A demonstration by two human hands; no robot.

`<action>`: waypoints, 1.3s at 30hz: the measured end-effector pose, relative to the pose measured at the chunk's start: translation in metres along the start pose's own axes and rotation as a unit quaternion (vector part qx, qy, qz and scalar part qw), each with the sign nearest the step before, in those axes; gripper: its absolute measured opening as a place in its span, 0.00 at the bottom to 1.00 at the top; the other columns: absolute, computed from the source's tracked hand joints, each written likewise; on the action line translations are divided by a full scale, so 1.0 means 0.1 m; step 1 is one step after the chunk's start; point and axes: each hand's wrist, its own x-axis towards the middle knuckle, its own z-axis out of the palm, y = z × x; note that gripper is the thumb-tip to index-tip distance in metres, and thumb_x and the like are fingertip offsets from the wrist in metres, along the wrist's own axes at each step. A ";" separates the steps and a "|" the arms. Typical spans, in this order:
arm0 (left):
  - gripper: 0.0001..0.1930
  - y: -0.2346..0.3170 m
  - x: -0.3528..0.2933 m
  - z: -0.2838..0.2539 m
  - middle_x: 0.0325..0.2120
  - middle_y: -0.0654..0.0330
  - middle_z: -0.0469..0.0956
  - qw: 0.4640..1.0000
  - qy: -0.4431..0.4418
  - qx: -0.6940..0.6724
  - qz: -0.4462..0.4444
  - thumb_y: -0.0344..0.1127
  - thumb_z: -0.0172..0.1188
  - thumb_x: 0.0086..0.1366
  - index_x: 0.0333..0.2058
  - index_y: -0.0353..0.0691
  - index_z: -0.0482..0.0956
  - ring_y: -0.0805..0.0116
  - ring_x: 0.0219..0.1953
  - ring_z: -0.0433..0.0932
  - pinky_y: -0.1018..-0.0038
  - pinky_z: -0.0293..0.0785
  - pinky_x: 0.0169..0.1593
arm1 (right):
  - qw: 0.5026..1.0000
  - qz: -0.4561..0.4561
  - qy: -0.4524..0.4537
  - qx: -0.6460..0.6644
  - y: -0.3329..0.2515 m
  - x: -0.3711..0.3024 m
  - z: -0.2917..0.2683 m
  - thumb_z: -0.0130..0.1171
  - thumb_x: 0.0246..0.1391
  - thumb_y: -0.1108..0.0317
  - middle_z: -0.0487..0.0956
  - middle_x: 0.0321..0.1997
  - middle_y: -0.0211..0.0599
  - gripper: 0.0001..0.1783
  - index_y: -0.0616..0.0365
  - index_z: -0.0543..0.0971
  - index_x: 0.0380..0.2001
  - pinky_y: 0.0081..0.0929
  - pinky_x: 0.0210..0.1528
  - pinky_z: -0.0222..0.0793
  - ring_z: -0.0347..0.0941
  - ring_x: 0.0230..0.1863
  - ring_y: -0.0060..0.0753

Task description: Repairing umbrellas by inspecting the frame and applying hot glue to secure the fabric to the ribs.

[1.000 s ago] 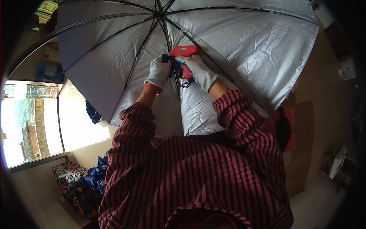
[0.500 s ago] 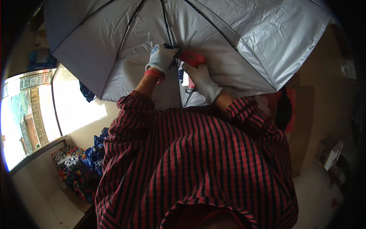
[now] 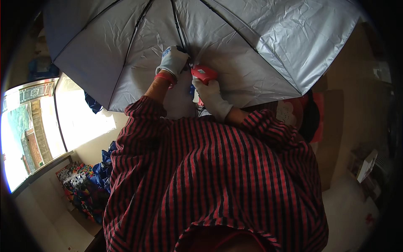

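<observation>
Moved since a second ago: the umbrella's (image 3: 113, 46) hub has left the view past the far edge; the left grip (image 3: 173, 60) and right grip (image 3: 213, 94), level then, now stand with the right one nearer the body.
Umbrella, place: open across the far half of the scene, underside up, spreading far, left and right of both grips, which are over its near panels.
Umbrella, look: silver lining, smooth and shaded on the left, bright and heavily creased on the right, crossed by dark ribs (image 3: 176, 23) running toward the far edge.
Striped top: the person's red-and-black sleeves (image 3: 142, 113) reach in from the near side.
Window: bright window (image 3: 31, 126) at far left.
Cloth: crumpled dark blue fabric (image 3: 103, 168) and a multicoloured heap (image 3: 82, 185) at near left.
Right grip: gloved, wrapped around the handle of a red hand tool (image 3: 204, 74), whose head points left and far.
Left grip: gloved, fingers bent in by the near end of a rib, just beside the tool's head; whether they pinch anything, I cannot tell.
Wristband: red band (image 3: 166, 76) on the left wrist.
Cord: small dark loop (image 3: 200, 108) below the tool's handle.
</observation>
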 end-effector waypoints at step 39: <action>0.33 0.06 -0.29 -1.13 0.41 0.45 0.78 0.878 0.315 0.356 0.046 0.60 0.61 0.53 0.46 0.37 0.70 0.44 0.45 0.78 0.57 0.74 0.47 | 0.964 -0.250 -0.073 0.057 -1.14 0.53 -0.29 0.63 0.53 0.64 0.73 0.21 0.19 0.09 0.58 0.79 0.27 0.20 0.23 0.62 0.65 0.21 0.11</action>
